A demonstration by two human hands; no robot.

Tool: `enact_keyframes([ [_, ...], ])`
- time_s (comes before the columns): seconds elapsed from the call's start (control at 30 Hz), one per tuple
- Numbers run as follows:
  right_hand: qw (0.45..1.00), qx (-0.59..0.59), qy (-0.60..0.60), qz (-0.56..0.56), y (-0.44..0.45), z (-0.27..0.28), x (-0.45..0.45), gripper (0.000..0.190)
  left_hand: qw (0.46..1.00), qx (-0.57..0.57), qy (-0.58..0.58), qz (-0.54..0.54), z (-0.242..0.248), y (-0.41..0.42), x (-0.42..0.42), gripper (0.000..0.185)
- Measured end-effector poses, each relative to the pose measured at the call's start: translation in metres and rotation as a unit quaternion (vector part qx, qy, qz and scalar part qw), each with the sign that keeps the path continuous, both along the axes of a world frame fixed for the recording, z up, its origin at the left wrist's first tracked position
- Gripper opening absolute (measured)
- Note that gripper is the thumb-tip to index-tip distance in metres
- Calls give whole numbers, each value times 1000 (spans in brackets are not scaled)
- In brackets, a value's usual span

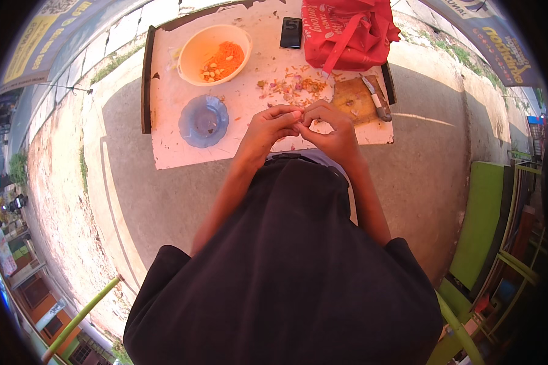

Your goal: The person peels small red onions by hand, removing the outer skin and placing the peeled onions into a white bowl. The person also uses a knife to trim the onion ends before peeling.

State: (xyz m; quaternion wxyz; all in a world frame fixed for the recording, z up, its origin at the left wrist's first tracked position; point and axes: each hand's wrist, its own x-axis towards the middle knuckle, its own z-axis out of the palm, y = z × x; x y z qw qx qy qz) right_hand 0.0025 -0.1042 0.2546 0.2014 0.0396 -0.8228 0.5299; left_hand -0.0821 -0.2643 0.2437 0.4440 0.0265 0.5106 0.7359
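Note:
My left hand (pixel 274 127) and my right hand (pixel 331 127) meet fingertip to fingertip over the front edge of the pale table (pixel 173 150). Their fingers are pinched together; whatever small thing may be between them is hidden. Just beyond the hands lie scattered peelings and orange scraps (pixel 297 86). To the right, a knife (pixel 373 96) with a light and dark handle rests on a wooden cutting board (pixel 351 98). A cream plastic bowl (pixel 189 50) at the back left holds orange shreds (pixel 228 54) and several pale cloves (pixel 212 73). Nearer, a blue scalloped dish (pixel 204 121) has small bits in it.
A red fabric bag (pixel 351 36) stands at the table's back right, with a black phone (pixel 291 33) on its left side. Dark raised strips edge the table left and right. A green panel (pixel 477 219) stands at the far right, and printed banners hang at both upper corners.

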Motion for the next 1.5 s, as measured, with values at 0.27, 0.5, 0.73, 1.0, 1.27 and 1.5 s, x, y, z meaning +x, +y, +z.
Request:
enact_keyframes([
  [0.27, 994, 86, 63, -26, 2, 1, 3, 12, 1000, 11, -18, -9, -5, 6, -2, 30],
  [0.5, 982, -186, -6, -41, 5, -17, 7, 11, 996, 62, -47, -40, -7, 5, -8, 32],
  [0.73, 885, -456, -58, -67, 2, -24, 7, 10, 982, 136, -115, -58, -5, 3, -9, 33],
  [1.0, 900, -365, -138, -192, 32, -91, 1, 13, 967, 150, -203, 25, -21, 4, -14, 32],
  [1.27, 847, -76, -222, -477, 119, -231, 23, 18, 980, 68, -148, 115, -27, -20, -28, 38],
  [1.5, 835, -218, -196, -466, 157, -259, 23, 23, 973, 104, -162, 124, -44, -41, -41, 36],
])
